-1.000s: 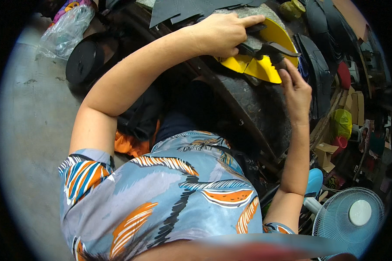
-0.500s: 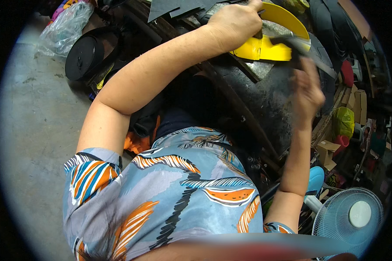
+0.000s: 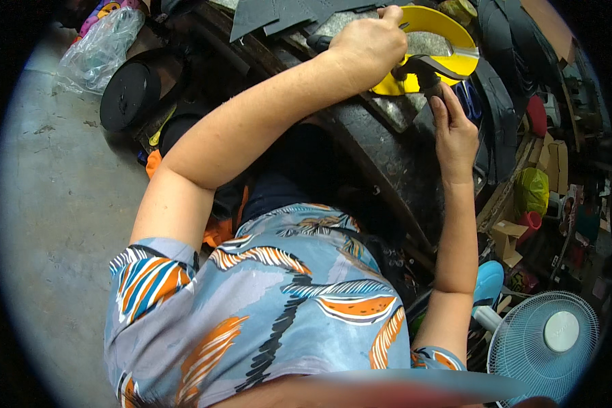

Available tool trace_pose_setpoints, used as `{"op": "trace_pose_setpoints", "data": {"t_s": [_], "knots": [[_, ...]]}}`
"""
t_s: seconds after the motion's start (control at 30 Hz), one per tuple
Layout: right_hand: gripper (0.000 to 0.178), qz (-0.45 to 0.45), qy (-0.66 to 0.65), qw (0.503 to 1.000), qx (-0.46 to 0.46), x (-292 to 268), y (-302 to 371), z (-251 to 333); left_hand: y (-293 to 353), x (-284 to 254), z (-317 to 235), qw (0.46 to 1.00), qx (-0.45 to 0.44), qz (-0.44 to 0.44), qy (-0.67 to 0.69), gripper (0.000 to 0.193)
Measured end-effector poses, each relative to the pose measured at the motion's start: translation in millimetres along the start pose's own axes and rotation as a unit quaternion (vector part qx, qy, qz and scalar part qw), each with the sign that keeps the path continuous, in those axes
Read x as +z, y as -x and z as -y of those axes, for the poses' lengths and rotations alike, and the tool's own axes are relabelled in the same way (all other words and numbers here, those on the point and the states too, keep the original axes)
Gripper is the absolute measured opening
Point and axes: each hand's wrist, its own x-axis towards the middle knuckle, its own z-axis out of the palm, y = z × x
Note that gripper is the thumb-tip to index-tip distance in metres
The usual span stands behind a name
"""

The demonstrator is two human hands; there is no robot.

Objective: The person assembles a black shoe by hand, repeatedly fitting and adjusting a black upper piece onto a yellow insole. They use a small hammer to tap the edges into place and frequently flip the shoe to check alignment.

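Observation:
My left hand (image 3: pixel 370 44) is closed beside a looped yellow strip (image 3: pixel 442 26) on the workbench. A dark tool (image 3: pixel 318 43) pokes out on the near-left side of this fist; a small dark tip shows at its fingers, and the rest is hidden. My right hand (image 3: pixel 455 132) grips the dark handle of a hammer (image 3: pixel 428 68), thumb along the handle. The hammer's dark, curved head lies across the strip's near part, with one end close to the left fist. Whether it touches anything there cannot be made out.
Grey flat sheets (image 3: pixel 285 15) lie at the far edge of the bench (image 3: pixel 377 146). Black strips (image 3: pixel 513 41) hang in bundles to the right. A black coil (image 3: pixel 130 88) and a clear plastic bag (image 3: pixel 105 51) sit left. A fan (image 3: pixel 544 347) stands at lower right.
The hammer and my right hand have swung left toward my left fist, and the blur is gone. A blue object now shows beside the yellow strip. My left hand stays nearly in place.

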Motion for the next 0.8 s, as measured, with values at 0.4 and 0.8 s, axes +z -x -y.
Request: {"op": "trace_pose_setpoints", "data": {"t_s": [0.4,0.8], "knots": [[0.036,-0.027,0.051,0.994,-0.090,15,-10,-10,-12,-15,5,0.993,-0.051,0.094,0.049,0.028],[0.036,-0.023,0.055,0.998,-0.015,7,-11,-12,-11,-15,-1,0.990,-0.073,0.108,0.055,0.028]]}}
